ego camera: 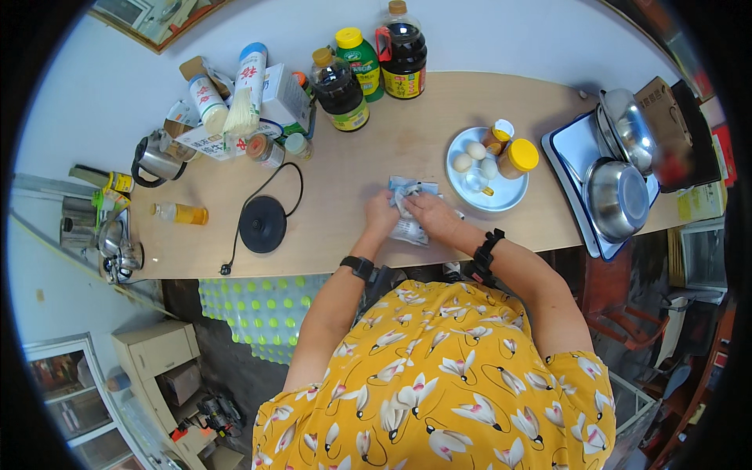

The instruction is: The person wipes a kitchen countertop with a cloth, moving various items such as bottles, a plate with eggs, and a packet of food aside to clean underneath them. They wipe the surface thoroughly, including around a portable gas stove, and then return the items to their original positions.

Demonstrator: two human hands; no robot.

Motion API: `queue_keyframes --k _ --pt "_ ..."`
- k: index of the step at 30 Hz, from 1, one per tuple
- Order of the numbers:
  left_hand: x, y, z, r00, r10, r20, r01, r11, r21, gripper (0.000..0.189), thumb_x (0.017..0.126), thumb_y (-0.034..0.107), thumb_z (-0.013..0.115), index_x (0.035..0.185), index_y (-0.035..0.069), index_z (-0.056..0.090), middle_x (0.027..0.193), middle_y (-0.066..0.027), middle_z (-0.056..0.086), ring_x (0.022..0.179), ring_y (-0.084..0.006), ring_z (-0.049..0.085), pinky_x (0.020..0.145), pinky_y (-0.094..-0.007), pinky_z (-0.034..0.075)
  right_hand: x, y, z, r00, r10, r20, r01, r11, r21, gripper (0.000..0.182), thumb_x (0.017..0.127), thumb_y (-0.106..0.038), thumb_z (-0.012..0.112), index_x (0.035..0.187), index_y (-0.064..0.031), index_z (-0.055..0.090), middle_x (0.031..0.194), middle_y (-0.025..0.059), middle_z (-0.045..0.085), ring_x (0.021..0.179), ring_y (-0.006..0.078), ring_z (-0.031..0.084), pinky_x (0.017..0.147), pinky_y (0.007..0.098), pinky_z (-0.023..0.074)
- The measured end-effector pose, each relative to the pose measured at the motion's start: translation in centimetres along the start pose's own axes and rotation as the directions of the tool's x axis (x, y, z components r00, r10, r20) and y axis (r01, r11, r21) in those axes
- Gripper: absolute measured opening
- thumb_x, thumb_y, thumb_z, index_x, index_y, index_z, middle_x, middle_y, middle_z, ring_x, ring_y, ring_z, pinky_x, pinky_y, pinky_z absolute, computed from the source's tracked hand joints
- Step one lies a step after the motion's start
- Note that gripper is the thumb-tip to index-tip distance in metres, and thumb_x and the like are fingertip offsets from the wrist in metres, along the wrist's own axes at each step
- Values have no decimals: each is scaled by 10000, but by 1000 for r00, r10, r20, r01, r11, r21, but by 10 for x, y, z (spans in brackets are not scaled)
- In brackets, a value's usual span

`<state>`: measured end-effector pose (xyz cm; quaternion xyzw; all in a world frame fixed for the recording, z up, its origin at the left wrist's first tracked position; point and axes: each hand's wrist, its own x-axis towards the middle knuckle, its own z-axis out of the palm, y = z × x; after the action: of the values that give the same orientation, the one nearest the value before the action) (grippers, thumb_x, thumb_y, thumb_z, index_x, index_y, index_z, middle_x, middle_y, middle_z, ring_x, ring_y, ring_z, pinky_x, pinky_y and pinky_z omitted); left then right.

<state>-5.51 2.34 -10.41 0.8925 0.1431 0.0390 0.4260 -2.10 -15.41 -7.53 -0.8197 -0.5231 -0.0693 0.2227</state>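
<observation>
Both hands meet at a white and blue plastic packet (410, 230) on the wooden table, near its front edge. My left hand (382, 211) grips the packet's left side, and my right hand (432, 212) pinches its crumpled upper part. What the packet holds cannot be seen. Right of the hands lies a pale blue plate (496, 201) with several eggs (476, 151), a jar with a yellow lid (518, 158), a smaller jar with an open white lid (496, 138) and a small clear cup (474, 181).
Steel bowls (618, 200) rest on white trays (573, 182) at right. Sauce bottles (341, 97) line the back. At left are noodle packs (247, 88), a steel kettle (158, 158), its black base (262, 224) with a cord, and a bottle of yellow liquid (180, 213).
</observation>
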Motion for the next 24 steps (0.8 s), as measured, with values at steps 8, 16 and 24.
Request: queue_keyframes --k 8,16,24 --pt "0 -6 4 999 21 -27 -20 999 38 206 726 171 723 862 47 631 782 -164 670 740 -323 657 698 -409 509 18 6 6 982 109 154 -71 970 -233 323 818 -137 538 1098 -4 627 1092 68 580 988 232 529 782 379 457" --pt "-8 4 -4 999 28 -43 -29 999 -23 209 729 164 738 855 40 626 779 -156 663 724 -301 649 689 -404 500 48 11 21 965 256 -61 -262 913 -314 230 812 -151 556 989 -31 641 1026 67 567 945 249 534 819 400 445" --pt "-15 -5 11 977 29 -212 -45 996 -72 168 745 144 729 830 46 622 744 -134 661 671 -277 637 652 -382 502 31 11 20 957 243 -158 -283 901 -328 309 788 -107 546 1061 13 630 1108 99 588 980 283 547 799 390 484"
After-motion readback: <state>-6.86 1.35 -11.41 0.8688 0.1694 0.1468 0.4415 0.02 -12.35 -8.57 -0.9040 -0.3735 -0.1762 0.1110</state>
